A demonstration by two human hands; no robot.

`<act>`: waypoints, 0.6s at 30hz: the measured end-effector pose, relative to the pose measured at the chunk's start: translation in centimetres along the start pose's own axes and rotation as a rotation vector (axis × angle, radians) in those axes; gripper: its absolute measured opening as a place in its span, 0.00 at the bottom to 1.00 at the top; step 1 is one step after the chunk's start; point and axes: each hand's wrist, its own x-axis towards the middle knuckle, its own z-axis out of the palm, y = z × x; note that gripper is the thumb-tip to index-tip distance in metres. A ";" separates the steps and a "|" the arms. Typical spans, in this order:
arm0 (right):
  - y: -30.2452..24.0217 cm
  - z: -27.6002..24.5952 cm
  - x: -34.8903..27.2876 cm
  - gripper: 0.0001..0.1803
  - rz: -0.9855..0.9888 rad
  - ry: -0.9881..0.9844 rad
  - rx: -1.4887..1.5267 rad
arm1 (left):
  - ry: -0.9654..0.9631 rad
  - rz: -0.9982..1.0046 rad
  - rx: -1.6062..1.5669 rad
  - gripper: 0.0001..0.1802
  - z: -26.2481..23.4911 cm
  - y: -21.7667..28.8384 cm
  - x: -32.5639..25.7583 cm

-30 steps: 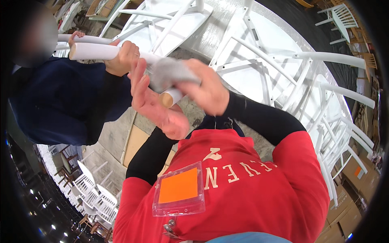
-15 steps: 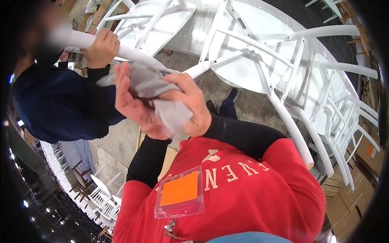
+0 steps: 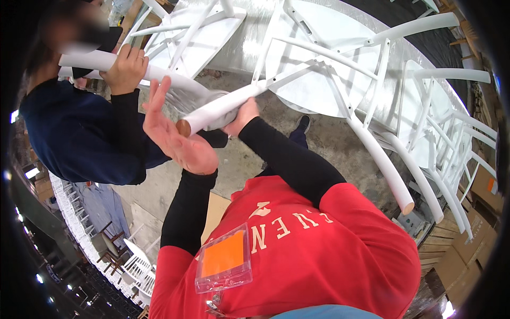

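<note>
A white chair leg (image 3: 228, 106) with a bare wood end slants toward me from an upturned white chair (image 3: 305, 64). My left hand (image 3: 179, 139) is open beside that wood end, its fingers stretched upward. My right hand (image 3: 244, 114) is closed on a grey cloth (image 3: 222, 119) at the underside of the leg. The leg partly hides its fingers and the cloth.
At the left a co-worker in dark clothes grips another white chair leg (image 3: 154, 72) with one hand (image 3: 125, 69). More upturned white chairs (image 3: 430, 127) stand to the right on a plastic-wrapped surface (image 3: 255, 32). Cardboard boxes (image 3: 467, 255) are at the lower right.
The cloth was bunched between both my hands in front of the leg. Now the right hand has carried it under the leg, and the left hand has come off it.
</note>
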 end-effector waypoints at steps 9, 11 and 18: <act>-10.1 -2.4 -7.9 0.22 -0.548 0.005 -1.531 | -0.082 0.034 0.171 0.27 0.0 0.4 0.3; -15.5 -3.0 -5.8 0.19 -1.044 0.704 -1.811 | -0.087 0.030 0.191 0.27 -0.6 0.0 -0.2; -17.3 -8.8 5.1 0.11 -1.760 0.420 -2.357 | -0.189 0.068 0.197 0.27 -0.7 -0.3 0.4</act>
